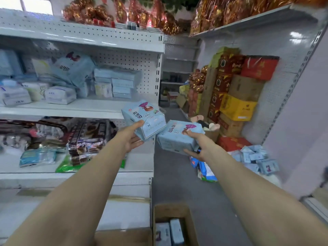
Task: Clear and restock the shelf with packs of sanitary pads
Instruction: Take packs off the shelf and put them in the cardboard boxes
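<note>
Loads of red-and-gold foil decorations are piled along the very top, both sides. Back right there's a tall stack of cartons against the wall: a red box on top, a brown cardboard box under it, and a yellow box just below that. Lower left, a bunch of dark snack packets sit in a messy row, with a green packet lying flat in front. Grey floor down the aisle, bright window top left.
</note>
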### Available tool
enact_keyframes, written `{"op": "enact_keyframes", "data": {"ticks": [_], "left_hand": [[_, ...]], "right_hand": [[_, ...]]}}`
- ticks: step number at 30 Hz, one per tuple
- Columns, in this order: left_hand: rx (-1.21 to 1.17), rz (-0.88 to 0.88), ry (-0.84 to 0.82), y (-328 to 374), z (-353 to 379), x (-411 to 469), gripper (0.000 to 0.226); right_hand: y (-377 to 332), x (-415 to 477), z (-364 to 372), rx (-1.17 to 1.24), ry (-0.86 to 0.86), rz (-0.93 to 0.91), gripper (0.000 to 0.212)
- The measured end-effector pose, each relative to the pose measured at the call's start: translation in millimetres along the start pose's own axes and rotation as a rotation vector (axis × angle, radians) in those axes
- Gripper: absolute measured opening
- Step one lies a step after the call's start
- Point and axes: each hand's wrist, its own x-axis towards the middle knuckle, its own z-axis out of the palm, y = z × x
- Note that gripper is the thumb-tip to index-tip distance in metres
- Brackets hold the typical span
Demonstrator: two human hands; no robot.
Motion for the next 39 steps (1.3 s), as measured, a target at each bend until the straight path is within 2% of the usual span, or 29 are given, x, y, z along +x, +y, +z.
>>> {"op": "enact_keyframes", "data": {"ticks": [3,6,9,15,17,21,24,28,33,34,36,37,39], "left_hand": [[-0.003,-0.058,-0.007,-41.0,27.6,-13.8,0.038],[0.006,-0.127,-0.024,-76.1,48.8,-17.8,0.034],[0.054,-0.176,-0.029,-105.6,64.6,-9.1,0.038],[0.104,-0.288,-0.030,-153.7,91.0,29.2,0.048],[0.125,-0.334,-0.030,-171.2,97.1,45.8,0.050],[0.179,-0.423,-0.024,-204.2,100.1,79.6,0.037],[0.224,-0.491,-0.024,-232.9,95.5,109.6,0.043],[0.254,-0.594,0.010,-282.1,83.2,143.2,0.049],[0.185,-0.733,0.090,-352.6,70.0,154.1,0.039],[0.172,-0.755,0.111,-368.9,68.3,157.3,0.038],[0.136,-0.812,0.159,-403.3,63.7,165.1,0.041],[0.106,-0.840,0.186,-419.7,61.7,168.6,0.039],[0.052,-0.871,0.244,-451.2,58.1,177.5,0.030]], "right_hand": [[17.4,-0.4,-52.1,0.008,0.055,-0.040,0.078],[34.1,2.2,-95.5,0.004,0.070,0.026,0.077],[50.2,14.6,-130.7,0.034,0.088,0.078,0.070],[84.3,54.5,-177.7,0.105,0.145,0.119,0.078],[92.6,72.1,-184.6,0.096,0.159,0.120,0.070],[114.8,110.1,-187.6,0.105,0.177,0.202,0.039],[144.0,143.1,-188.2,0.087,0.143,0.284,0.042],[191.1,180.7,-185.9,0.133,0.173,0.352,0.029],[259.9,215.9,-188.5,0.112,0.240,0.450,0.041],[271.0,225.0,-189.6,0.106,0.231,0.475,0.041],[296.6,245.6,-191.6,0.083,0.176,0.529,0.056],[309.6,257.1,-192.8,0.076,0.155,0.556,0.065],[338.2,280.5,-197.1,0.038,0.126,0.604,0.070]]}}
